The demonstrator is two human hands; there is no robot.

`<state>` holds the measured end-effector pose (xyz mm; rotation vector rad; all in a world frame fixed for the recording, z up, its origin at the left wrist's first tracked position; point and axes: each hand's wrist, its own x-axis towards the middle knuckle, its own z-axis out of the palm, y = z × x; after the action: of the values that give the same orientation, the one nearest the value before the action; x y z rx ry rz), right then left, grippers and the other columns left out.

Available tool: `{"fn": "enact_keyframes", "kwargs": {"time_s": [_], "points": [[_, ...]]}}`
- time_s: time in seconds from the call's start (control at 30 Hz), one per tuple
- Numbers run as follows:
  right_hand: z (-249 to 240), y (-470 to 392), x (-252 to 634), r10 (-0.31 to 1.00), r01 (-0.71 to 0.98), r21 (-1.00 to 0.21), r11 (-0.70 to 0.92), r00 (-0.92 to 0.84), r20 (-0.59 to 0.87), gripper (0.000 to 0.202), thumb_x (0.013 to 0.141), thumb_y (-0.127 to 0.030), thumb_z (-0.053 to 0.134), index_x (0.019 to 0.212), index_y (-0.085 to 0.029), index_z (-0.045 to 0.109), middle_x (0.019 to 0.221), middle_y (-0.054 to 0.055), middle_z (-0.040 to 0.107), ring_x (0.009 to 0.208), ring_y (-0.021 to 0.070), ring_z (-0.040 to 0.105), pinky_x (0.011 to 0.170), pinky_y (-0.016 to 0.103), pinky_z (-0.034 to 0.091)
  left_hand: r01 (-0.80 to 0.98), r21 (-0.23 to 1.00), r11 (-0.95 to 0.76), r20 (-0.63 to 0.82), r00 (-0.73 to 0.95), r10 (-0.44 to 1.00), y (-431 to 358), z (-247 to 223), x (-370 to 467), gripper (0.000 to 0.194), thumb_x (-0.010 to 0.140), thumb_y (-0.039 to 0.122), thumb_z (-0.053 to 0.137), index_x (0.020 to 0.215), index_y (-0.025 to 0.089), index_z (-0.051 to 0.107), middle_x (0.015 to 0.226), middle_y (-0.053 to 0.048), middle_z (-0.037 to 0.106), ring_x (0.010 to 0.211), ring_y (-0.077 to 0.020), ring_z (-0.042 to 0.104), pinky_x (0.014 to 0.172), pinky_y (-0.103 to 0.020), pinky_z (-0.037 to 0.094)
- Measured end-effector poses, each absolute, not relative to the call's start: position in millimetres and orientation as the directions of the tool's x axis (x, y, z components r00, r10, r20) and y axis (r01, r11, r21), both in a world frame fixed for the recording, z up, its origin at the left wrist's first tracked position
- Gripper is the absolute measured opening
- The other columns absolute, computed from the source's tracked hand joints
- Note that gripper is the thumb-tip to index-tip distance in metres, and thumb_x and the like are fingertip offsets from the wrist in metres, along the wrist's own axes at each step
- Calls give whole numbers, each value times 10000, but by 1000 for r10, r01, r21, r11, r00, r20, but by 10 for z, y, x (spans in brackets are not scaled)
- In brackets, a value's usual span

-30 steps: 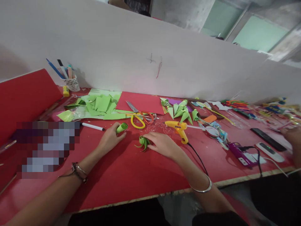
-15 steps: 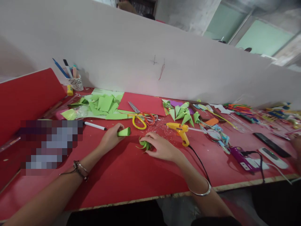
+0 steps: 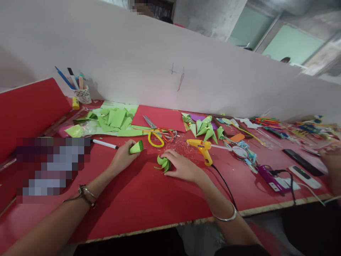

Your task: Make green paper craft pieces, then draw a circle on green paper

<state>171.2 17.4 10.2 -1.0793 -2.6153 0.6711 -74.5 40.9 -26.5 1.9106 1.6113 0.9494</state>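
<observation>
Your forearms are bare, with no sleeves showing. On the wrist behind your left hand you wear a thin dark bracelet with small metal links. On the wrist behind your right hand sits a plain, smooth silver bangle.

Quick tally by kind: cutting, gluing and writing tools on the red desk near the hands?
Scissors: 1 pair, yellow and orange handles
Glue gun: 1, yellow, corded
Marker: 1, lying by the left hand
Pen cup: 1, pens inside too blurred to count
Total: 4
</observation>
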Motion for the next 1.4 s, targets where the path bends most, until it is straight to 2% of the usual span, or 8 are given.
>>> {"fn": "enact_keyframes", "kwargs": {"time_s": [0.17,0.37,0.63,0.83,0.97,1.1,1.27,1.4], "points": [[98,165,1682,720,621,-457,636,-692,62,433,735,-293,605,1126,-219,435,1125,62,483,983,191,509,813,305,420,669,713,-210,217,74,973,423,-285,-754,139,685,297,511,724,194,426,646,51,501,591,-112,456,532,-206,336],[76,148,1638,724,622,-436,650,-681,108,708,718,-325,619,1310,-273,233,1242,72,402,1068,206,468,836,315,421,658,723,-213,207,88,974,428,-298,-759,123,697,290,510,716,196,433,638,47,510,579,-109,447,519,-204,326],[8,148,1607,741,651,-394,649,-659,131,286,783,-272,546,1055,-218,476,1050,50,495,855,149,536,724,253,421,665,720,-196,188,85,978,403,-268,-749,130,684,299,512,718,201,434,624,46,507,569,-114,445,515,-207,327],[13,167,1638,814,625,-548,555,-544,204,136,768,-257,541,880,-201,489,895,18,512,777,133,508,695,240,388,673,711,-203,192,92,977,403,-273,-756,146,688,323,512,709,200,436,619,48,496,565,-113,435,503,-205,314],[4,176,1619,854,520,-696,496,-439,281,134,738,-242,554,821,-188,465,811,-2,501,726,117,475,662,224,375,663,718,-211,185,109,977,408,-285,-759,109,684,285,501,711,199,440,621,49,497,562,-109,431,503,-201,315],[-42,158,1560,861,448,-760,471,-420,286,131,730,-243,549,804,-183,459,776,-11,493,706,112,468,653,222,380,653,724,-221,187,123,975,411,-280,-756,98,684,269,498,722,199,442,630,46,497,572,-112,434,519,-205,325],[-77,149,1543,869,433,-784,445,-419,262,285,755,-223,542,1027,-205,457,947,25,545,843,137,523,735,253,411,648,726,-229,186,136,973,397,-261,-745,106,694,286,493,720,201,436,631,43,500,574,-116,440,523,-209,330],[-55,167,1574,817,455,-717,528,-502,283,317,823,-187,467,1132,-258,480,1066,40,540,980,146,503,854,298,386,655,723,-218,175,131,976,383,-248,-738,129,692,317,496,708,201,441,629,41,516,568,-119,445,518,-212,331]]}}
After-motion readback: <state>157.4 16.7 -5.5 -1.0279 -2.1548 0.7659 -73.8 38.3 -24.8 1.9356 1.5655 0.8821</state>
